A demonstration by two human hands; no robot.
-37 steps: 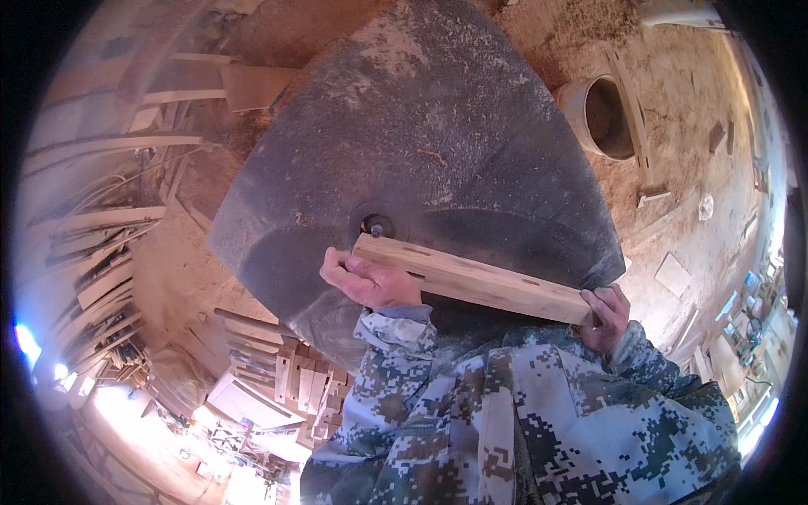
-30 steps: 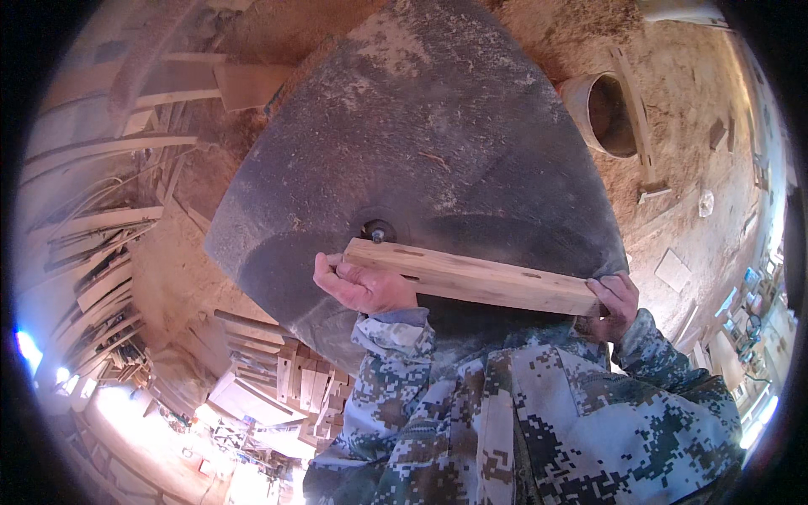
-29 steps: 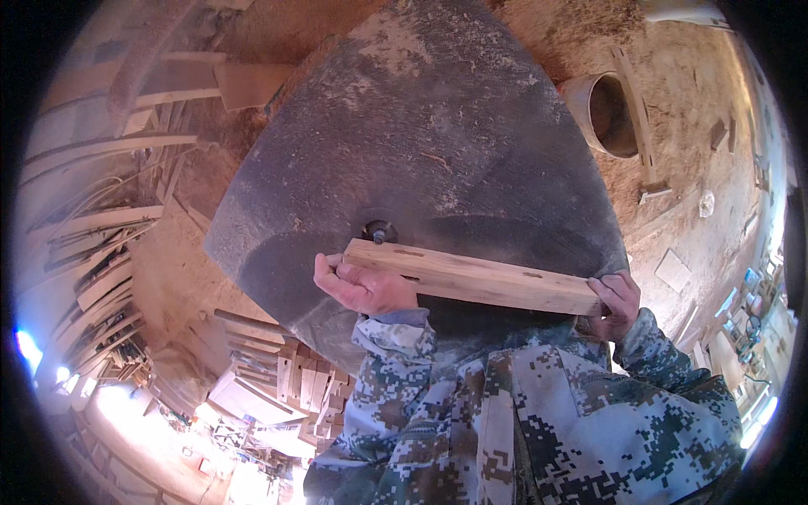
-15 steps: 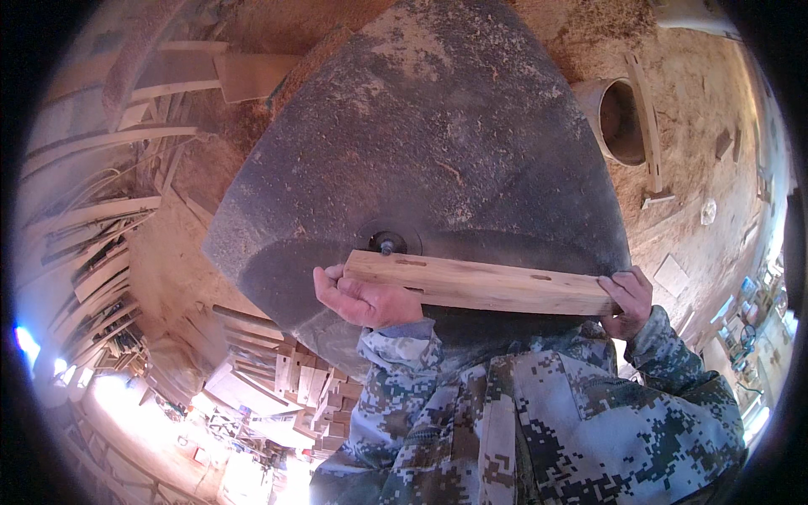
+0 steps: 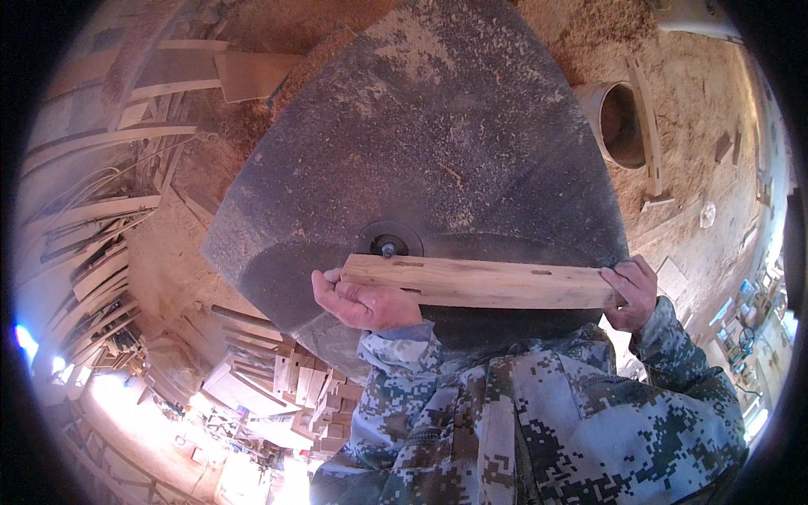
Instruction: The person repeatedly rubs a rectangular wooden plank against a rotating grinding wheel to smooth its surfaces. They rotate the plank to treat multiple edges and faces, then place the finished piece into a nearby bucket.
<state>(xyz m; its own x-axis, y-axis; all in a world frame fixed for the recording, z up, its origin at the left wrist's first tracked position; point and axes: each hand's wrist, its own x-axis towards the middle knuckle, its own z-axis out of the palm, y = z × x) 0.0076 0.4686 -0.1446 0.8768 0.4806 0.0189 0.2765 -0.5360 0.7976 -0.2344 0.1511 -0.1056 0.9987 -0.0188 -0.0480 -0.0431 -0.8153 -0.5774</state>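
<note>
A pale wooden board (image 5: 488,283) with several mortise slots lies across the near part of a dark machine table (image 5: 438,168). My left hand (image 5: 370,305) grips its left end, fingers curled round the near edge. At the opposite end my right hand (image 5: 629,292) is closed on the board, thumb and fingers about its tip. Just beyond the board's left end, a cutter spindle (image 5: 388,249) rises from a round opening in the table. The board's far edge is close to this spindle; whether they touch I cannot tell.
Sawdust and chips lie over the table. A large pipe mouth (image 5: 621,124) opens beyond its right side, with a slotted wooden piece (image 5: 646,126) leaning by it. Stacked wooden parts (image 5: 307,379) stand at lower left, and long boards (image 5: 105,219) line the left side.
The board has shifted slightly, its right end rising a little in the picture and its left end dropping, exposing more of the spindle opening. Both hands keep their hold.
</note>
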